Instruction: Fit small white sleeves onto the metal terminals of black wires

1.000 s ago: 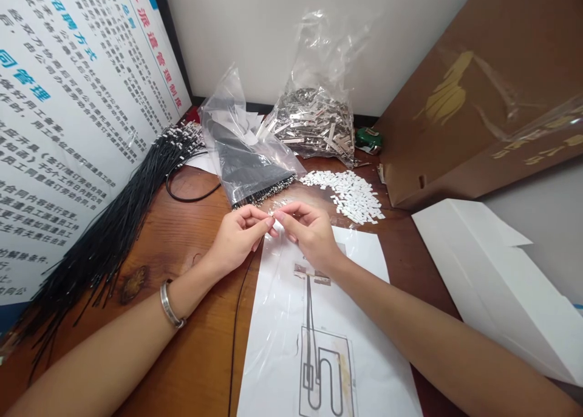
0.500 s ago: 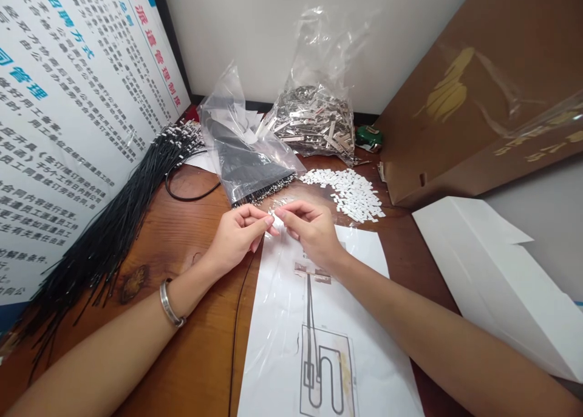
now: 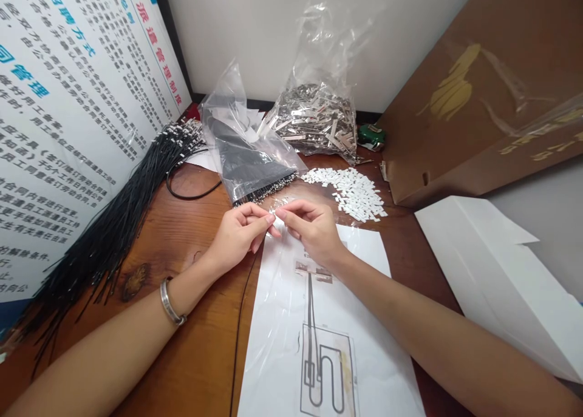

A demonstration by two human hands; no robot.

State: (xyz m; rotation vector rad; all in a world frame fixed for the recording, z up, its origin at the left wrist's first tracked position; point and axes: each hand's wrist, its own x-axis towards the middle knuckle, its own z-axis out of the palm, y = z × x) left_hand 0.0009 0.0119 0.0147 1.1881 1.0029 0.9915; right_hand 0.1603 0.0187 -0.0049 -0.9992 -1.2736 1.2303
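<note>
My left hand (image 3: 241,235) and my right hand (image 3: 312,227) meet fingertip to fingertip above the top of the printed sheet. A thin black wire (image 3: 240,301) runs from the front of the table up into my left hand, which is closed around its end. My right hand pinches a tiny white connector housing (image 3: 272,211), mostly covered by the fingers. Just beyond sits a clear bag of black wires (image 3: 250,156) with metal terminals at their ends. White connector housings (image 3: 353,192) lie loose in a pile past my right hand.
Black wires with white ends (image 3: 122,216) lie bundled at left, beside a printed board (image 3: 59,132). At the back are a bag of metal strips (image 3: 319,122) and a green object (image 3: 371,136). A brown box (image 3: 478,101) and white folded card (image 3: 492,277) stand right. The drawing sheet (image 3: 273,344) covers the front.
The hands keep the same pinched pose at nearly the same spot. The whole view has shifted very slightly.
</note>
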